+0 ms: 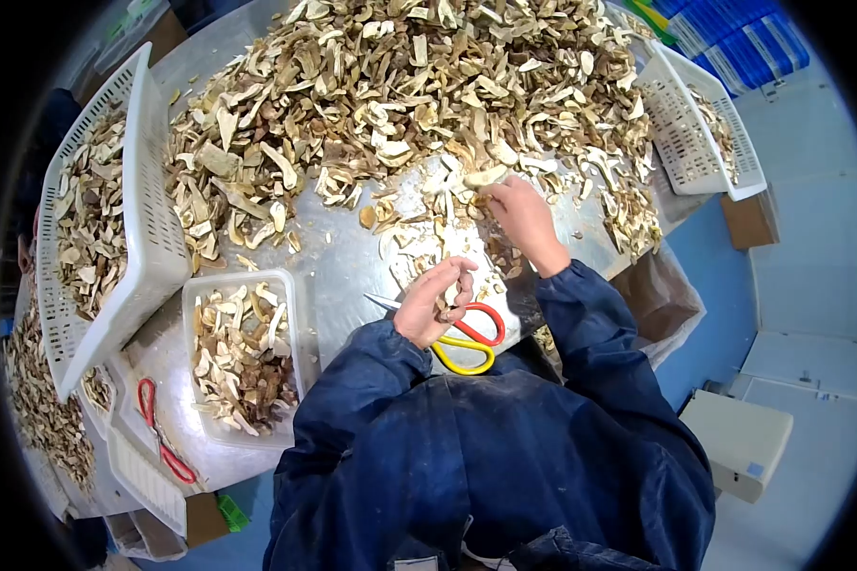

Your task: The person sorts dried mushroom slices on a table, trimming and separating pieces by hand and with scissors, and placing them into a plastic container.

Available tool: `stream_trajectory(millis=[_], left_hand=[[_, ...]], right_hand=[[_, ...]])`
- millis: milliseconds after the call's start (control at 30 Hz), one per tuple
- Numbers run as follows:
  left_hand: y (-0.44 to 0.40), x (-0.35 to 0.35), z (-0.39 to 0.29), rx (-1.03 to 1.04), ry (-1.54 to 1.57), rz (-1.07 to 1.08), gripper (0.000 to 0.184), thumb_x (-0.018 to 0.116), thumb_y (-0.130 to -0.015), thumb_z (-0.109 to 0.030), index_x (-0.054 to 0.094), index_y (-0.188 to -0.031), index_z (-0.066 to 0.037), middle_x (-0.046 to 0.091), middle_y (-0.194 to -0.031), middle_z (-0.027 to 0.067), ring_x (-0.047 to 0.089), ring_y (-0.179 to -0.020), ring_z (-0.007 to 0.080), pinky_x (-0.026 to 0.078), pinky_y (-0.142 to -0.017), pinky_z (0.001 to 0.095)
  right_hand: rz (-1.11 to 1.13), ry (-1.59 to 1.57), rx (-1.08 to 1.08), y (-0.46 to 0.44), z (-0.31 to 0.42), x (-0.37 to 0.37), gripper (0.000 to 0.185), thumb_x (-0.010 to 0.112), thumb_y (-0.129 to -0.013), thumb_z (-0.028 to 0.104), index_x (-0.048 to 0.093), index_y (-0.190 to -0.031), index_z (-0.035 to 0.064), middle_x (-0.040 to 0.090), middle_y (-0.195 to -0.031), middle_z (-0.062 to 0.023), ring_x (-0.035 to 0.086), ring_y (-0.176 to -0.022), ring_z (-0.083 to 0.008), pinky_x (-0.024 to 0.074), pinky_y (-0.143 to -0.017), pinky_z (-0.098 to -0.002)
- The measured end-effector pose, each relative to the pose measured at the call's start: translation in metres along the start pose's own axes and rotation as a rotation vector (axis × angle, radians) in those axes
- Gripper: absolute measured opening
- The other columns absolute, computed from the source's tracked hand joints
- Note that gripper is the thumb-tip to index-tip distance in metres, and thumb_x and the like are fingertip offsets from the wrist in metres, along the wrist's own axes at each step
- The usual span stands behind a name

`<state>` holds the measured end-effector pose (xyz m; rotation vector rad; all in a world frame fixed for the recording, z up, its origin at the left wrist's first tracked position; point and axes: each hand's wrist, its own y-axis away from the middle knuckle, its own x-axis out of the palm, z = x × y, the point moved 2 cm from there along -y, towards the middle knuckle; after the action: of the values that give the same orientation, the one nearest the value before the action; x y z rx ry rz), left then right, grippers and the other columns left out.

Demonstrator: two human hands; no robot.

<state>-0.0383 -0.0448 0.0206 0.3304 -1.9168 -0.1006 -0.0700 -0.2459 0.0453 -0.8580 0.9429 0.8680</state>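
Observation:
My left hand [436, 302] is curled closed near the table's front edge, with small brownish bits of dried mushroom slice [447, 298] showing between its fingers. Under that hand lie scissors [468, 344] with one red and one yellow handle; a blade tip pokes out to the left. My right hand [526, 221] reaches further forward, fingertips pinched together at the near edge of a big heap of dried mushroom slices [428, 86]. A long pale slice [486, 176] lies right by those fingertips; whatever they pinch is hidden. Loose slices and crumbs are scattered between the hands.
Left of me stands a clear plastic tub [295, 333] of slices. Behind it, a white slotted basket [143, 219] of slices is tilted. Red-handled scissors [162, 433] lie at the left. Another white basket [681, 128] sits at the right, above a lined bin [671, 295].

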Motion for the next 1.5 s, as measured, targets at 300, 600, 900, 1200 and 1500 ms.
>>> stream_trajectory(millis=[300, 600, 900, 1200, 1500], left_hand=[[-0.001, -0.003, 0.002, -0.006, 0.023, -0.02, 0.025, 0.046, -0.094, -0.02, 0.05, -0.113, -0.004, 0.046, -0.085, -0.0009, 0.044, -0.072, 0.0056, 0.032, -0.05, 0.0158], [-0.006, -0.01, 0.007, -0.014, 0.104, -0.055, 0.031, 0.041, -0.097, -0.026, 0.049, -0.119, -0.005, 0.054, -0.096, 0.0019, 0.052, -0.083, 0.0099, 0.047, -0.069, 0.0251], [-0.007, -0.01, 0.007, -0.008, 0.156, -0.077, 0.034, 0.037, -0.099, -0.031, 0.048, -0.119, -0.006, 0.057, -0.104, 0.0054, 0.056, -0.095, 0.0183, 0.05, -0.079, 0.0344], [-0.005, -0.004, 0.002, -0.07, 0.306, 0.05, 0.037, 0.04, -0.098, -0.032, 0.048, -0.122, -0.006, 0.057, -0.11, 0.0093, 0.058, -0.094, 0.019, 0.051, -0.081, 0.0352], [-0.005, -0.013, 0.009, -0.053, 0.242, 0.05, 0.032, 0.041, -0.097, -0.025, 0.05, -0.121, -0.006, 0.059, -0.107, 0.0062, 0.057, -0.095, 0.0188, 0.05, -0.083, 0.0357]], right_hand=[[0.201, -0.331, 0.19, -0.006, 0.008, -0.006, 0.019, 0.066, -0.075, 0.012, 0.058, -0.091, 0.005, 0.055, -0.084, -0.015, 0.056, -0.08, -0.0352, 0.0468, -0.069, -0.0422], [0.201, -0.378, 0.09, 0.003, 0.02, -0.003, 0.013, 0.063, -0.077, 0.01, 0.062, -0.086, 0.0017, 0.059, -0.075, -0.0146, 0.06, -0.071, -0.0294, 0.0472, -0.063, -0.0357], [0.216, -0.314, 0.066, -0.005, 0.039, -0.014, 0.021, 0.066, -0.076, 0.017, 0.064, -0.091, 0.0028, 0.061, -0.071, -0.0125, 0.061, -0.072, -0.0269, 0.0473, -0.063, -0.0334], [0.599, -0.989, 0.229, 0.0, 0.024, -0.019, 0.017, 0.068, -0.078, 0.015, 0.062, -0.087, 0.0016, 0.059, -0.067, 0.0002, 0.051, -0.062, -0.0036, 0.039, -0.052, -0.0201], [0.172, 0.117, 0.19, -0.027, 0.064, 0.02, 0.033, 0.064, -0.078, 0.039, 0.066, -0.08, 0.0061, 0.064, -0.072, -0.0148, 0.063, -0.066, -0.0331, 0.0491, -0.06, -0.0415]])
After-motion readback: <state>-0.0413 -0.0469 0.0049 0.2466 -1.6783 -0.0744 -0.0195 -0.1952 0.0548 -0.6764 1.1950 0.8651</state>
